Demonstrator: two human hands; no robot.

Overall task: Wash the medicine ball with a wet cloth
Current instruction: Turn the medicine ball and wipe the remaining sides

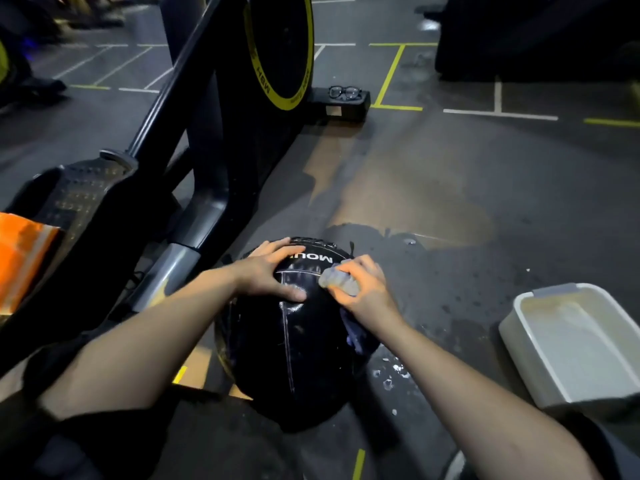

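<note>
A large black medicine ball [294,348] with white seams and white lettering sits on the dark gym floor in front of me. My left hand [273,271] lies spread on its upper left side, fingers straight and pressing on the surface. My right hand [363,289] grips a bunched pale blue-grey cloth [337,279] against the ball's upper right side. A loose end of the cloth hangs down the ball below my wrist.
A white plastic basin [568,344] holding water stands on the floor at the right. A black exercise machine [207,140] with a yellow-rimmed flywheel rises at the left, glasses [344,92] on its base. Water drops and suds spot the floor [450,209] near the ball.
</note>
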